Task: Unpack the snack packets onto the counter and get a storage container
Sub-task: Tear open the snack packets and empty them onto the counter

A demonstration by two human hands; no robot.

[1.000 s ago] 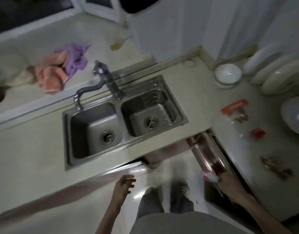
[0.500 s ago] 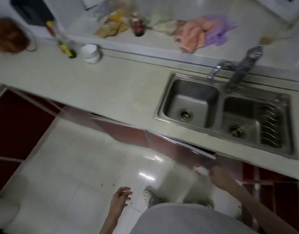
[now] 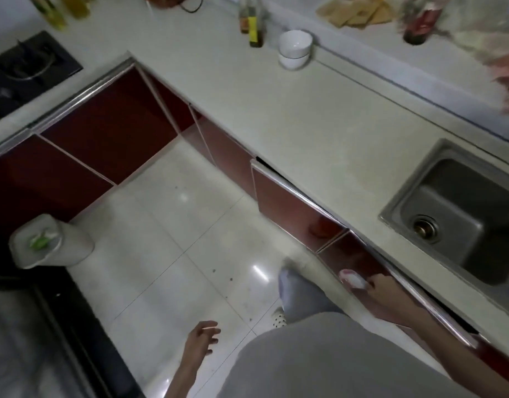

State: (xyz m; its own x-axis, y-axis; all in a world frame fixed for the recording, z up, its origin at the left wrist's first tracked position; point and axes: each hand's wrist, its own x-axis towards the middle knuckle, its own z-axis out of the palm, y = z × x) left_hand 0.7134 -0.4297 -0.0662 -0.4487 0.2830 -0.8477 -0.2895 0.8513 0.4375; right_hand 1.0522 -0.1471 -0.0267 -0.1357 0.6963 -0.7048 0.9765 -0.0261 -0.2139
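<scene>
Right hand [image 3: 377, 286] pinches a small white-and-pink object [image 3: 352, 278], too blurred to identify, possibly a snack packet. It sits just in front of the red cabinet door [image 3: 287, 206] row under the tabletop [image 3: 290, 116]. Left hand [image 3: 202, 338] hangs over the floor [image 3: 173, 225], fingers loosely spread, holding nothing. No storage container recognisable.

Cut off: sink [image 3: 460, 216] at right edge, only one basin showing; stove [image 3: 23, 73] at left edge; bottles [image 3: 252, 21] and a clear bag [image 3: 423, 15] clipped at top. Far right top is motion-smeared.

One cabinet door stands slightly ajar, its edge proud of the tabletop line. Floor between the two cabinet runs is open, with a lidded white bin [image 3: 50, 245] at left. Stacked white bowls [image 3: 294, 48] sit near the tabletop's back ledge.

Versus 0.5 s ago: view has swung left, so the faucet and second basin are out of frame and the stove has come in. Right hand holds the same object.
</scene>
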